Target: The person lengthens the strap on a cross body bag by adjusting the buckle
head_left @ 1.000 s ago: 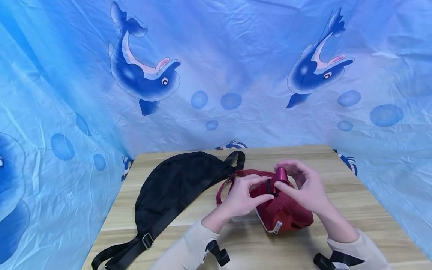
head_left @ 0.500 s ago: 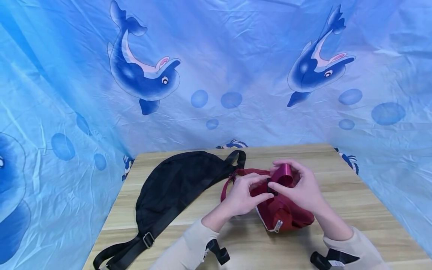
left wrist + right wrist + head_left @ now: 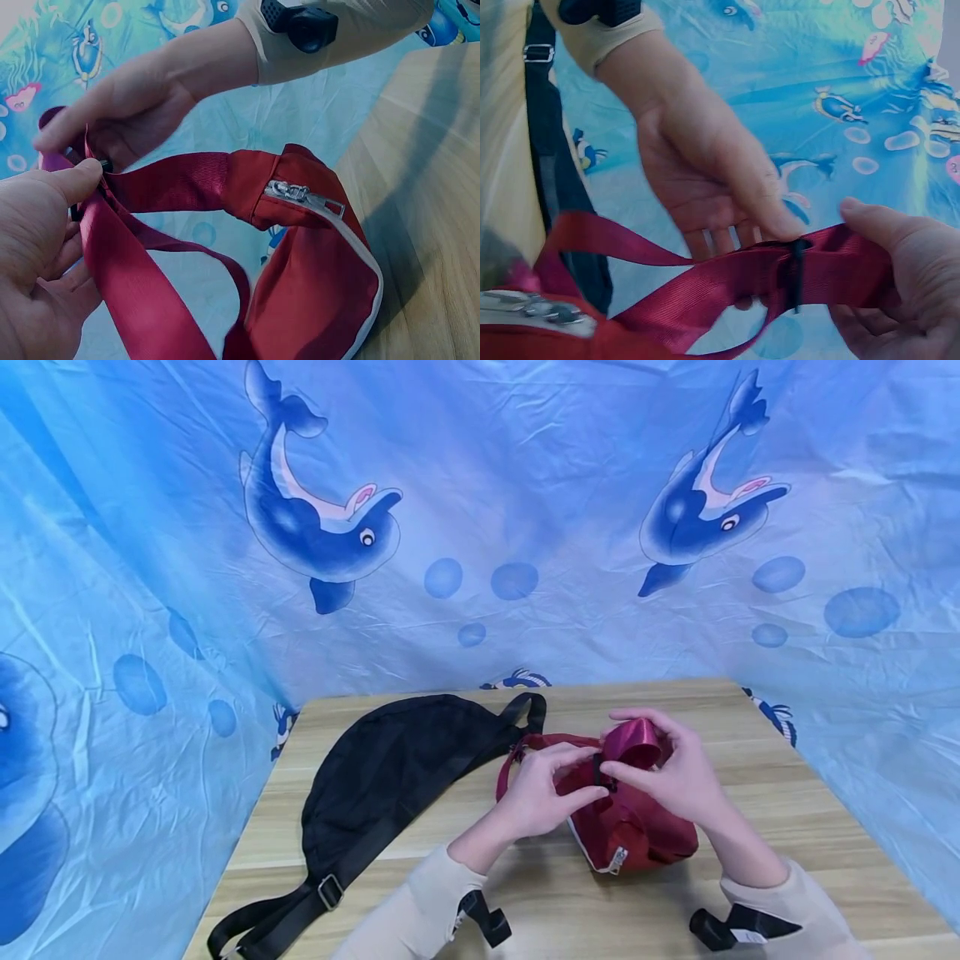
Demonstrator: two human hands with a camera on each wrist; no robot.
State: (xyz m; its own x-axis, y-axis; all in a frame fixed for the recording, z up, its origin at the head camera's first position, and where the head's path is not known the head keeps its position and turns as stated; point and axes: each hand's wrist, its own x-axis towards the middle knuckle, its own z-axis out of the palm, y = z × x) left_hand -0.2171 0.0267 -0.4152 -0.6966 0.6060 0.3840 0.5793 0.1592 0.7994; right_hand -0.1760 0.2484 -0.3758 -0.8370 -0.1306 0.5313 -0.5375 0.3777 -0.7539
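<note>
Pinching one red strap between them, two hands meet above one red bag. The left hand is narrow, its thumb on the strap's upper edge beside one black slider, with fingers on the strap's other side. The right hand holds the same strap just past that slider, its thumb on one edge and its fingers curled behind; in the head view, one loop of strap stands within its curve.

The red bag lies beneath both hands, mostly below the right one, and the strap runs from it up to the fingers. One silver zip pull shows in the head view at the bag's end nearest the person, on the near side of the right hand.

One black bag lies to the left of the left hand, well apart from its fingers. One metal buckle sits on the black bag's strap, farther toward the person than that hand. Both bags, two in all, rest on one wood-patterned surface under the hands. Two light sleeves cover the forearms behind the hands, each with one black device. Beyond the hands hangs a blue backdrop, where two large dolphins face the person.
</note>
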